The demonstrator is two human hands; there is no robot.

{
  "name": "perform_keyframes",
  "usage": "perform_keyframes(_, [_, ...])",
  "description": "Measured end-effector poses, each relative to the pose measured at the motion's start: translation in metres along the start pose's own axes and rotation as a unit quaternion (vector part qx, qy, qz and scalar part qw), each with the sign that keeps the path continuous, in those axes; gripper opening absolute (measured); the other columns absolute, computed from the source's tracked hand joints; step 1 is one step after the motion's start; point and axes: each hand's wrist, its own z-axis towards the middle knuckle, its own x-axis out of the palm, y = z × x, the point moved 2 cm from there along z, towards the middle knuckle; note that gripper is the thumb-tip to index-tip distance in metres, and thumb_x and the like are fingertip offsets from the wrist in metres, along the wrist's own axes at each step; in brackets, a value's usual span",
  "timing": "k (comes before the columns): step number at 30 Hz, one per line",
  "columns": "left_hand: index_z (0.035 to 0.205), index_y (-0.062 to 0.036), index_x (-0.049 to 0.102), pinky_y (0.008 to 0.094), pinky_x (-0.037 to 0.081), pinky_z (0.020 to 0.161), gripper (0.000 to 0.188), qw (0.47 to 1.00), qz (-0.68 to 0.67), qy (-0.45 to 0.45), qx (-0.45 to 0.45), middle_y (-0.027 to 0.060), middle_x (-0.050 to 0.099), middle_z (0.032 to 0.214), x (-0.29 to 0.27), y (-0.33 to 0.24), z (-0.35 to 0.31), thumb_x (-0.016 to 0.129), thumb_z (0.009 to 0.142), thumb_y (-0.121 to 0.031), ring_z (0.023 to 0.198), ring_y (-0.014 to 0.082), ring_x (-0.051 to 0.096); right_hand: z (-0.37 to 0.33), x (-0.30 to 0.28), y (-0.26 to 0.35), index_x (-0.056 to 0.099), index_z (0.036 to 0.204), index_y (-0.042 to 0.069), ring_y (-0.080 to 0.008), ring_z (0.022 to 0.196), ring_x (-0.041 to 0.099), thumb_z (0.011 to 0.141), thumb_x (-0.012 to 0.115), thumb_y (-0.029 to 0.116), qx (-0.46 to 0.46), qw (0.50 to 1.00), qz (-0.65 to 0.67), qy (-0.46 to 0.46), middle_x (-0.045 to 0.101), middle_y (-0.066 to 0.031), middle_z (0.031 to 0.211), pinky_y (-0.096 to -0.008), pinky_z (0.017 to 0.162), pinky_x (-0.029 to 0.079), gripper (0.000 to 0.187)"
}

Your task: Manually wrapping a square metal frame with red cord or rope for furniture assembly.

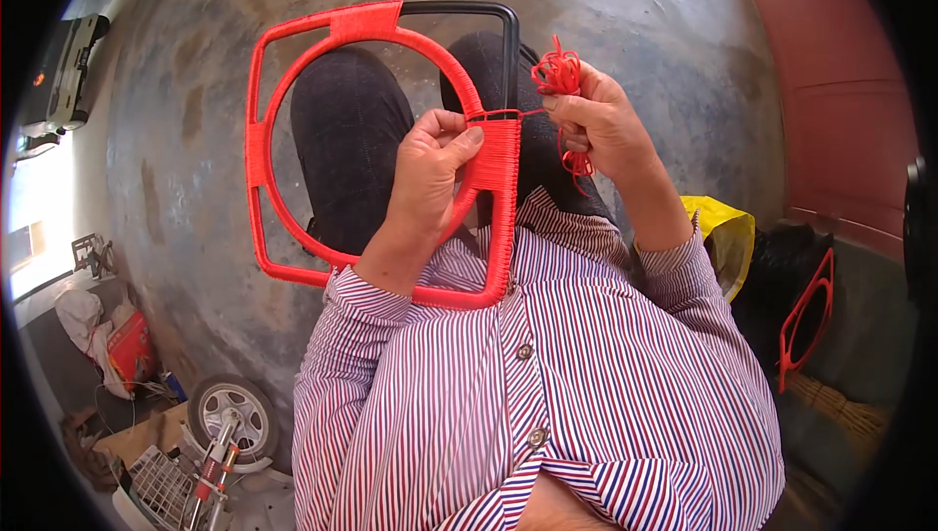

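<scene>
A square frame with a ring inside it (pixel 256 155) rests on my lap, mostly wound in red cord. Bare black tube (pixel 511 52) shows at its far right corner. My left hand (pixel 430 155) pinches the wound band between ring and right side, thumb on top of the cord. Off to the right, my right hand (pixel 601 121) is closed on a bundle of red cord (pixel 557 72), with loops sticking out above and below the fingers. A short strand (pixel 532 112) runs taut from this hand to the edge of the winding.
Another red frame (pixel 809 316) leans at the right beside a black bag (pixel 772 277) and a yellow bag (pixel 721 228). At lower left are a spoked wheel (pixel 233 416) and a wire basket (pixel 164 487). Concrete floor (pixel 195 199) surrounds my knees.
</scene>
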Motion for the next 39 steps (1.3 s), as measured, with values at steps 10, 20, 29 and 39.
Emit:
perform_keyframes(10, [0.103,0.0004,0.056,0.0307,0.056,0.081,0.011,0.998,-0.053,0.016,-0.038,0.0097,0.066,0.095,-0.004,0.001,0.002,0.056,0.093,-0.004,0.086,0.0170,0.066,-0.018,-0.012,0.023,0.058,0.102,0.006,-0.0012,0.048,0.035,0.079,0.061,0.000,-0.025,0.998,-0.059,-0.014,0.047,0.0073,0.067,-0.0198,0.042,0.026,0.024])
perform_keyframes(20, [0.104,0.0006,0.053,0.0342,0.055,0.080,0.017,0.994,-0.087,-0.014,-0.071,0.0101,0.064,0.094,0.008,-0.007,0.006,0.047,0.088,-0.005,0.085,0.0189,0.065,-0.037,-0.025,0.016,0.057,0.097,0.005,-0.0010,0.044,0.033,0.079,0.058,-0.003,-0.009,0.999,-0.039,-0.004,0.046,0.0064,0.065,-0.0207,0.039,0.022,0.019])
perform_keyframes(29, [0.102,0.0007,0.057,0.0366,0.056,0.081,0.022,0.996,-0.063,0.006,-0.068,0.0099,0.065,0.093,-0.005,0.002,0.019,0.046,0.086,-0.008,0.084,0.0204,0.066,-0.044,-0.031,0.018,0.058,0.101,0.006,-0.0019,0.049,0.040,0.084,0.059,0.005,0.010,0.992,-0.117,-0.035,0.053,0.0039,0.068,-0.0203,0.043,0.029,0.017])
perform_keyframes(39, [0.111,0.0043,0.058,0.0373,0.057,0.081,0.031,0.988,-0.107,0.037,-0.102,0.0149,0.067,0.101,0.004,0.000,0.017,0.042,0.099,-0.019,0.088,0.0227,0.067,-0.121,-0.358,0.067,0.056,0.103,-0.001,-0.0106,0.054,0.033,0.103,0.036,0.023,-0.341,0.864,0.351,-0.120,0.040,0.0002,0.066,-0.0266,0.050,0.028,0.032])
